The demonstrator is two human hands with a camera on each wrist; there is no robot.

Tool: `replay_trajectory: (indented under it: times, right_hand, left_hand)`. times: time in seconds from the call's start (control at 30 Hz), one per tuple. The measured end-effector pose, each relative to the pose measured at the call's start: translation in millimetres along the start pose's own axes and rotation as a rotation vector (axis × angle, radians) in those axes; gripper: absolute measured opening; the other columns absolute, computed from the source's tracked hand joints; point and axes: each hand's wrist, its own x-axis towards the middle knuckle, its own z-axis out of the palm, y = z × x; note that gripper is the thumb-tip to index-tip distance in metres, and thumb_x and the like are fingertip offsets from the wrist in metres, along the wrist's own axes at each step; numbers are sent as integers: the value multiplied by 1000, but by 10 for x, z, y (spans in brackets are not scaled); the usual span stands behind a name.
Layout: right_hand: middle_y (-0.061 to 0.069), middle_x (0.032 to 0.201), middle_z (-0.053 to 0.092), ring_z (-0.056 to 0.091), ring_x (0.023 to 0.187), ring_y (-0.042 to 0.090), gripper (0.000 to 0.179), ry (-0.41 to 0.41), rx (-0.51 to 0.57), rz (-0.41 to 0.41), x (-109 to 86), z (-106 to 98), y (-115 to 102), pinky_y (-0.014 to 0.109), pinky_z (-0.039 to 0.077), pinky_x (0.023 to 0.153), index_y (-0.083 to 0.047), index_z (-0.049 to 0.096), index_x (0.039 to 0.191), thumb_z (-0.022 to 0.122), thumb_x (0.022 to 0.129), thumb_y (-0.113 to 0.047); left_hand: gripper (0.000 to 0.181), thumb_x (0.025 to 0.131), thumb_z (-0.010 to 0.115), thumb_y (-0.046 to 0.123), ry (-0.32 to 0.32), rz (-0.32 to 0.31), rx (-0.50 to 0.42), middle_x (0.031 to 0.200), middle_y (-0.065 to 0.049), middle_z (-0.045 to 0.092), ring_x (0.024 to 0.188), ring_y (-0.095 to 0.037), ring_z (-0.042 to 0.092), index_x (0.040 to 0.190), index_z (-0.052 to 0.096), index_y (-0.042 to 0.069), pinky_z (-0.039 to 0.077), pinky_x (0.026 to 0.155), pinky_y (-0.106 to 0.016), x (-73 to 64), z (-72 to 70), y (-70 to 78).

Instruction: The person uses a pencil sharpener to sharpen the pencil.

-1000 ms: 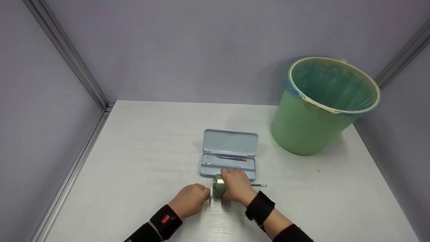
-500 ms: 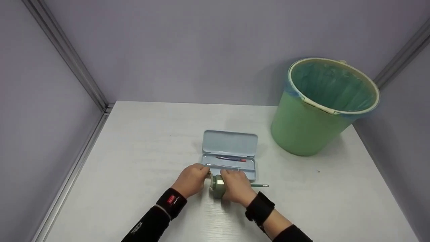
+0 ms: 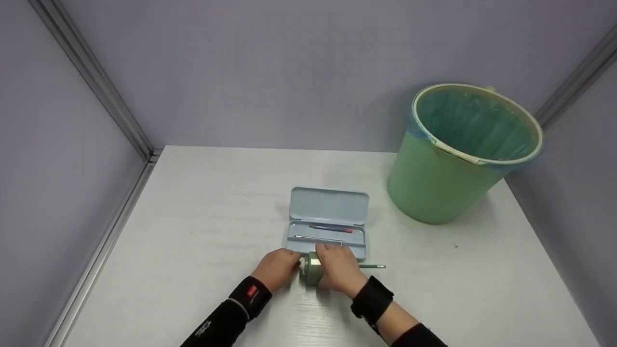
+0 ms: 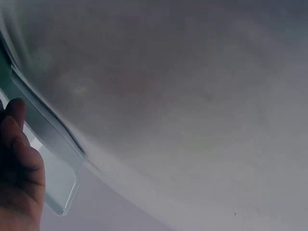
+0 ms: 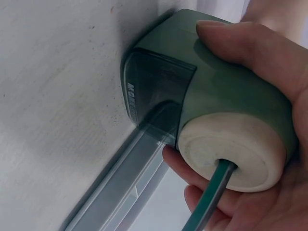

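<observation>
A green crank pencil sharpener (image 3: 314, 271) lies on the white table, gripped around its body by my right hand (image 3: 341, 270). A green pencil (image 5: 211, 198) runs into the hole of its pale round face in the right wrist view; in the head view it sticks out to the right. On the opposite side, my left hand (image 3: 277, 269) pinches the sharpener's crank, mostly hidden by the fingers. Just behind, a light blue pencil case (image 3: 329, 205) stands open, holding a dark pencil with a red end (image 3: 331, 228) and a thin silvery stick (image 3: 315, 238).
A tall green bin (image 3: 429, 188) with a plastic liner stands at the back right of the table (image 3: 217, 193). Grey walls (image 3: 279, 72) enclose the back and sides. A tiny dark speck (image 3: 456, 246) lies right of the hands.
My left hand has swung up away from me, then back down a little, taking the crank round. The right hand keeps its hold on the sharpener, and the pencil stays in it.
</observation>
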Motion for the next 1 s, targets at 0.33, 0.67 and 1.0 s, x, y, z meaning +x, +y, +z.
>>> replay_trajectory:
  times: [0.33,0.67,1.0]
  right_hand:
    - [6,83,67,65,78,26,49,-6,33,2,-4,-8,10,42,49,70,-11,55,90,87,54,-19]
    - [6,83,66,65,78,27,49,-1,26,-3,-12,-10,0,42,48,69,-11,53,89,87,54,-18]
    - [6,84,66,64,78,27,51,0,20,-8,-13,-13,10,41,48,68,-11,54,89,90,53,-19]
  left_hand:
    - [10,82,72,11,-162,93,-77,67,0,65,60,-14,59,77,64,11,47,57,-29,-205,-289,173]
    - [14,86,72,13,-9,131,-68,68,-1,67,61,-13,63,77,61,10,50,58,-29,-73,-567,178]
    - [14,82,70,5,140,0,-58,68,-5,67,64,-23,66,75,59,9,52,61,-37,185,-362,11]
